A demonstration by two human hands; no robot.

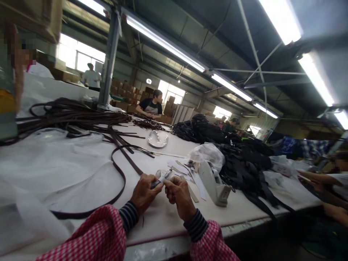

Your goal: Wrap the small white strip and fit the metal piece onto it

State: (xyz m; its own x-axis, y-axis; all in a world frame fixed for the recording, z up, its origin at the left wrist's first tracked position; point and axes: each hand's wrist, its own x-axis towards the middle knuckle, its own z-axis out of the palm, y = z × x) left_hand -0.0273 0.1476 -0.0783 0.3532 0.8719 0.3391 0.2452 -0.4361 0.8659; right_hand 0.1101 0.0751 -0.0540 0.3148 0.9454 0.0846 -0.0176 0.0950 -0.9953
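Above the white tabletop, my left hand (145, 192) is closed round a small dark piece with a pale, shiny wrap (162, 178). My right hand (179, 194) pinches at the right side of the same piece, its fingertips almost meeting the left ones. What the piece is exactly cannot be made out; the fingers cover part of it. Just beyond the hands lie several white and beige card strips (199, 185). A grey tape dispenser (214, 185) stands to the right of my right hand. A long dark strap (122, 174) curves across the table to the left.
Dark straps (67, 114) are heaped at the back left, beside translucent plastic sheeting (54, 166). A clear-wrapped ring-like item (158, 139) lies farther back. Black fabric goods (239, 163) fill the right side. A co-worker (152, 105) is across the table; another person's arm (320, 177) reaches in at right.
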